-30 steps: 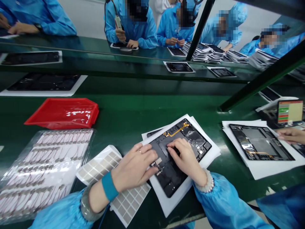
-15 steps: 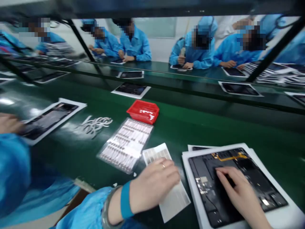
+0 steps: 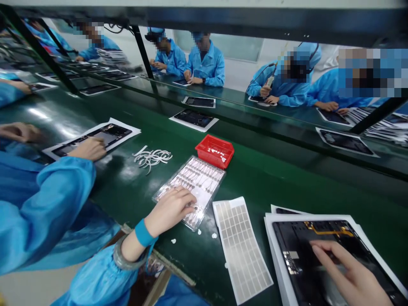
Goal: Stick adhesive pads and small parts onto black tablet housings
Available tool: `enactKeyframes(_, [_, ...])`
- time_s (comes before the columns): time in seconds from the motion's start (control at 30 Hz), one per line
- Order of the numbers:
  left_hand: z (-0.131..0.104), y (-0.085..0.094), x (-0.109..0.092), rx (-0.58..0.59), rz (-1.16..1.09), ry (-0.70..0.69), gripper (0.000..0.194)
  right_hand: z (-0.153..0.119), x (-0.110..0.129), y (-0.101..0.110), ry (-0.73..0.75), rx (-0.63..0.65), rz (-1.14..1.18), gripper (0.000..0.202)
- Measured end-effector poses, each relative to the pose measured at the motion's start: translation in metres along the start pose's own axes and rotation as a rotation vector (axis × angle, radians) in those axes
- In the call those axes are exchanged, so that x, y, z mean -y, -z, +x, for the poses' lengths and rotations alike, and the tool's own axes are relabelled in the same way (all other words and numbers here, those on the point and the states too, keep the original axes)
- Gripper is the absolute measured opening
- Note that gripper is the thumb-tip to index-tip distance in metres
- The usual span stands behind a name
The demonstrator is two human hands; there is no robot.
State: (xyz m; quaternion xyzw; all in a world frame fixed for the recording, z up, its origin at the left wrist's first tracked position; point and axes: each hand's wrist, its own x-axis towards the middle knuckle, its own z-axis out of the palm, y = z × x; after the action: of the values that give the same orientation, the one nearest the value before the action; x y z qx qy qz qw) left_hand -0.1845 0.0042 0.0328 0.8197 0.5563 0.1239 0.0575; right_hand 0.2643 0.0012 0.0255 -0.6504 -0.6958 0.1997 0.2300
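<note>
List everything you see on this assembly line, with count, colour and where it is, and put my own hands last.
clear parts tray: one, transparent, centre of belt, under left hand
red bin: one, red, behind the clear tray
sticker sheet: one, white with grey squares, right of the tray
open tablet: one, black, on white paper, lower right
loose white strips: one small pile, white, left of the tray
co-worker's hand: one, on another tablet, left
left hand: resting on the clear tray's near end
right hand: fingers on the open tablet
</note>
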Motion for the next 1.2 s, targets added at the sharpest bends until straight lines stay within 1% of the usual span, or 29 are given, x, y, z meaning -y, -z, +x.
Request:
enactKeyframes(0.13, [0.001,-0.006,-0.002,0.014,-0.005,-0.025,0.011,0.001,0.035,0.004,0.085,0.081,-0.015,0.034])
enactKeyframes(0.23, [0.002,-0.011,-0.004,0.010,-0.011,-0.055,0.012,0.004,0.071,0.003,0.201,0.157,-0.007,0.028])
enactKeyframes(0.33, [0.002,-0.013,-0.006,-0.005,-0.029,-0.078,0.014,0.009,0.112,-0.001,0.302,0.276,-0.007,0.022])
enactKeyframes(0.47, [0.005,-0.010,-0.003,-0.041,-0.115,-0.102,0.016,0.018,0.160,-0.016,0.378,0.463,0.019,0.023])
enactKeyframes(0.57, [0.006,0.002,0.000,-0.118,-0.211,-0.088,0.017,0.024,0.186,-0.038,0.373,0.597,0.135,0.025])
enactKeyframes(0.6, [0.005,0.006,0.000,-0.161,-0.238,-0.071,0.017,0.027,0.193,-0.047,0.330,0.649,0.217,0.026])
enactKeyframes(0.63, [0.004,0.009,-0.003,-0.211,-0.261,-0.049,0.017,0.029,0.199,-0.058,0.251,0.714,0.327,0.028])
enactKeyframes(0.67, [0.003,0.011,-0.006,-0.263,-0.277,-0.025,0.016,0.032,0.205,-0.068,0.133,0.797,0.463,0.031])
enactKeyframes(0.73, [-0.001,0.011,-0.018,-0.389,-0.301,0.002,0.015,0.036,0.215,-0.089,-0.158,0.976,0.768,0.037])
enactKeyframes(0.77, [-0.004,0.009,-0.025,-0.461,-0.302,-0.007,0.014,0.038,0.220,-0.097,-0.283,1.045,0.912,0.041])
enactKeyframes(0.8, [-0.007,0.005,-0.032,-0.533,-0.293,-0.029,0.014,0.040,0.224,-0.105,-0.368,1.086,1.033,0.042])
enactKeyframes(0.83, [-0.010,0.000,-0.039,-0.604,-0.273,-0.061,0.013,0.041,0.228,-0.112,-0.410,1.104,1.122,0.040])
enactKeyframes(0.87, [-0.014,-0.005,-0.044,-0.668,-0.243,-0.094,0.014,0.042,0.231,-0.117,-0.424,1.096,1.179,0.038])
enactKeyframes(0.9, [-0.017,-0.009,-0.049,-0.716,-0.206,-0.119,0.014,0.042,0.234,-0.120,-0.421,1.070,1.204,0.036])
enactKeyframes(0.97, [-0.023,-0.015,-0.053,-0.764,-0.153,-0.128,0.014,0.044,0.237,-0.125,-0.374,0.969,1.162,0.034])
enactKeyframes(1.03, [-0.027,-0.015,-0.053,-0.778,-0.154,-0.110,0.012,0.046,0.238,-0.127,-0.259,0.826,1.013,0.032])
enactKeyframes(1.1, [-0.029,-0.013,-0.050,-0.760,-0.157,-0.114,0.012,0.048,0.238,-0.128,-0.123,0.707,0.818,0.027])
enactKeyframes(1.2, [-0.027,-0.011,-0.044,-0.731,-0.074,-0.120,0.020,0.050,0.236,-0.130,0.017,0.650,0.591,0.019])
